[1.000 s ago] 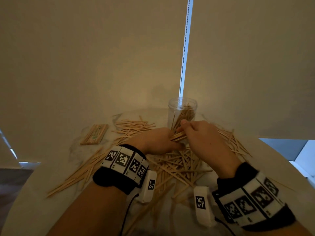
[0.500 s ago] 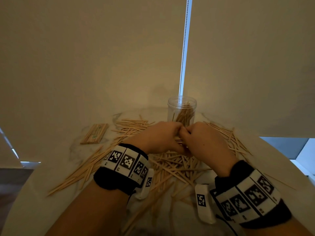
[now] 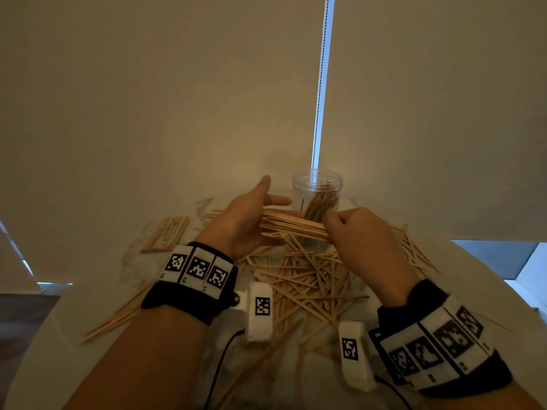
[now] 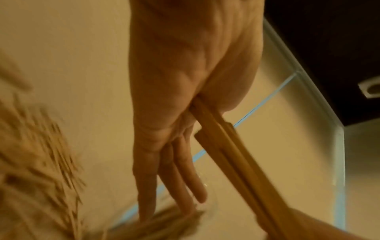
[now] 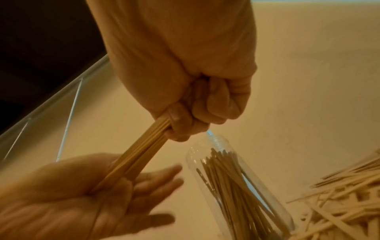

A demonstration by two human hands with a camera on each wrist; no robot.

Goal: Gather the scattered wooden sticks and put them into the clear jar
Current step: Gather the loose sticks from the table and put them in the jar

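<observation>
Where half a second ago both fists were pressed knuckle to knuckle over the pile, the hands have now drawn apart, and a squared-up bundle of sticks spans the gap between them. The right hand has its fingers curled tight round one end of the bundle, while the left hand has opened, fingers straight and spread, with the other end butting into its palm. I read that as the ends being tapped flush, so the gathering step for this handful looks finished and the drop into the jar is what remains. The clear jar stands upright just beyond the right hand's knuckles and past the left fingertips, already partly filled with leaning sticks. Many loose sticks lie below and between the wrists, so the task is far from done. From the head view the right grip is hidden behind the back of the hand; the right wrist view shows the fingers wrapped round the bundle and the jar's open mouth just under them. Only the left wrist view shows the bundle's end wedged at the base of the thumb rather than pinched.
</observation>
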